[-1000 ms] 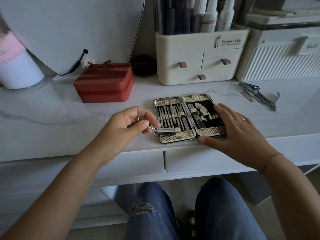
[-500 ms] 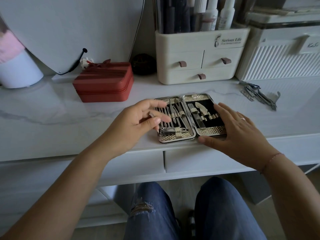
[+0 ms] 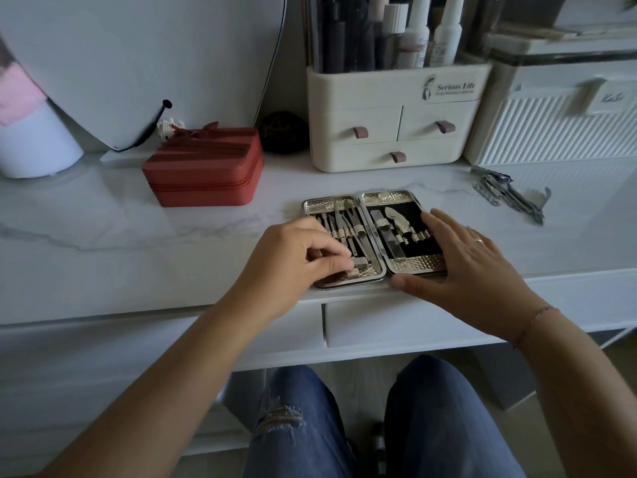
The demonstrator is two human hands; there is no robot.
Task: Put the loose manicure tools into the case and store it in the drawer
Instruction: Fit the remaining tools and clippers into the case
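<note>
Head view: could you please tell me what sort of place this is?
Most likely a home dressing table: a cream cosmetics organiser holding bottles, a red zipped box, and an open manicure case on the white marbled top.

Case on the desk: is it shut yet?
No, the case lies open flat, with tools showing in both halves.

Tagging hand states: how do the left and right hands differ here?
Left hand has curled fingers pinching a nail clipper in the left half of the case; right hand lies flat, fingers straight, on the right half. Right hand wears a ring; left shows none. Both are on the open case.
</note>
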